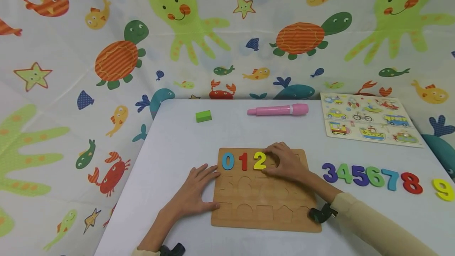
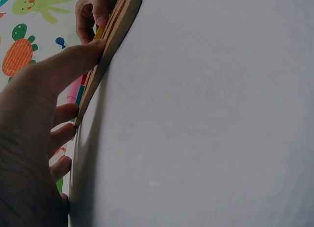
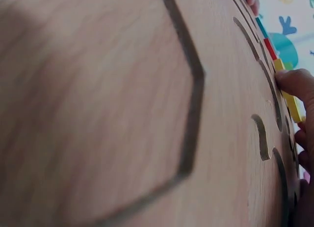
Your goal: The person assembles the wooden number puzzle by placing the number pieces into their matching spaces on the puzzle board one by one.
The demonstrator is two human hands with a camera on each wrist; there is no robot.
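A wooden number board (image 1: 266, 224) with cut-out recesses lies on the white table. Its top row holds a blue 0 (image 1: 228, 161), a red 1 (image 1: 243, 161) and a yellow 2 (image 1: 260, 160). My right hand (image 1: 286, 163) pinches the yellow 2 between thumb and fingers; in the right wrist view the thumb lies against the yellow piece (image 3: 293, 108). Spread along the board's left edge is my left hand (image 1: 193, 192), thumb and fingertips touching the rim. The left wrist view shows that thumb (image 2: 78, 60) on the board's side.
Right of the board several loose numbers run from a purple 3 (image 1: 329, 173) to a yellow 9 (image 1: 443, 189). A vehicle puzzle board (image 1: 373, 119) lies at the back right. Behind stand a green block (image 1: 203, 116) and a pink marker (image 1: 277, 110), before a sea-animal curtain (image 1: 227, 42).
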